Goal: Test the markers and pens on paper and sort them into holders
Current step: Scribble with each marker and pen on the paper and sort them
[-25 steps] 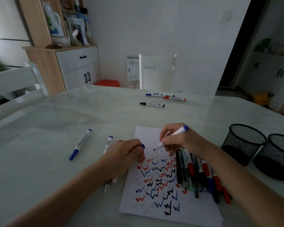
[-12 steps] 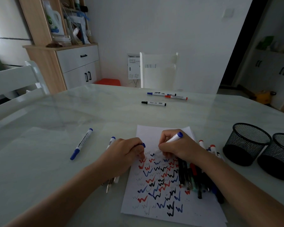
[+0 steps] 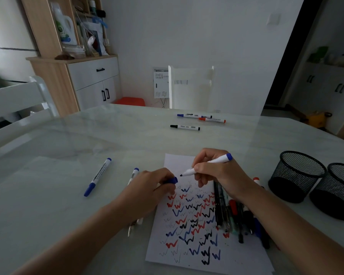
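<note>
At frame centre, you are mid-test.
Your right hand (image 3: 220,173) pinches the white, blue-ended marker (image 3: 209,164), its tip close over the squiggle-covered white paper (image 3: 197,249). Your left hand (image 3: 149,187) curls round its blue plastic cap (image 3: 172,180). Testing looks far along, sorting barely begun: no pen shows above the two black mesh holders (image 3: 298,175), and a pile of pens (image 3: 234,213) lies under your right wrist.

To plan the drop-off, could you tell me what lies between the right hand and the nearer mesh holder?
Head view: only a red-capped marker beside the right hand; otherwise bare table up to the mesh holder.
</note>
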